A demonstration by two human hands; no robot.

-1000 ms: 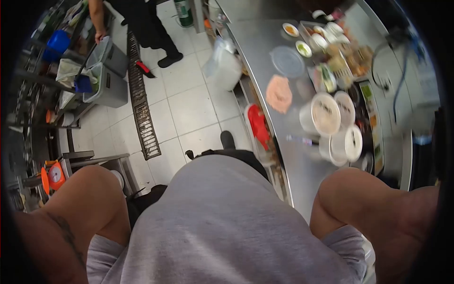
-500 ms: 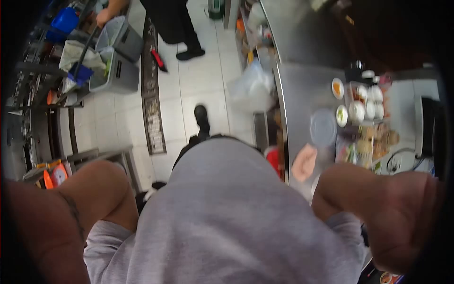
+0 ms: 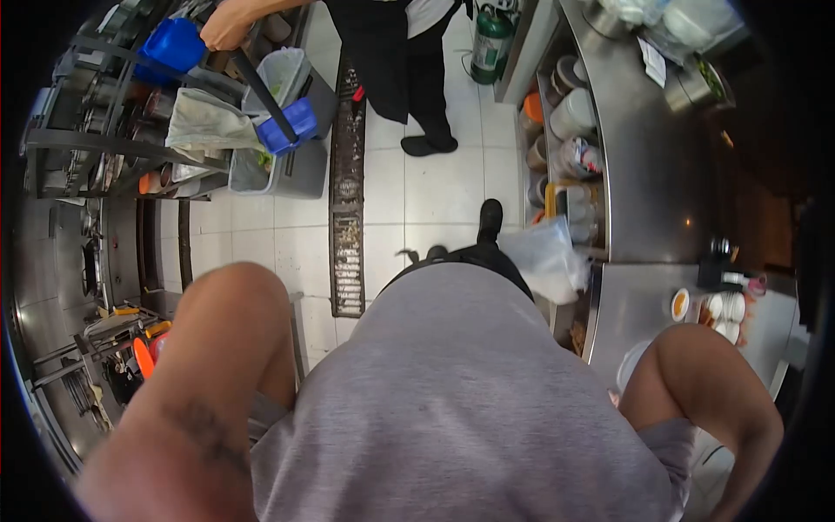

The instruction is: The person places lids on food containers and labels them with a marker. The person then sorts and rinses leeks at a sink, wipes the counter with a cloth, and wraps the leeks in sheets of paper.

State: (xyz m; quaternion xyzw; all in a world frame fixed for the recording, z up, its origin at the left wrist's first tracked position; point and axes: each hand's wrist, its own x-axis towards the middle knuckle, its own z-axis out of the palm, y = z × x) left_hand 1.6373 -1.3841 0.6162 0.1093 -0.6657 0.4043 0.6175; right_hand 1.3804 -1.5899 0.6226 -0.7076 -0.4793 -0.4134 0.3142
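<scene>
My left hand [image 3: 148,478] is a blur in the lower left corner, raised close to the camera. Its fingers do not show, and I cannot see whether it holds anything. My right arm bends upward at the elbow, and my right hand [image 3: 744,487] is partly cut off at the lower right, fingers hidden. Nearest to my right arm are the steel counter [image 3: 644,317] and a round translucent lid or container [image 3: 628,365] half behind the elbow. On my left stands a low rack [image 3: 65,378] with orange-handled items.
Ahead, a person in a black apron [image 3: 370,61] holds a dark bar [image 3: 261,91] with a blue end piece above grey bins [image 3: 300,178]. A drain grate [image 3: 348,209] crosses the tiled floor. A plastic bag [image 3: 544,261] hangs by shelves of jars [image 3: 574,113]. A green cylinder [image 3: 489,48] stands behind.
My view has shifted, so the aisle and shelves sit lower and further right. Both my hands have moved further out of frame. The other person's bar has swung right, over the bins.
</scene>
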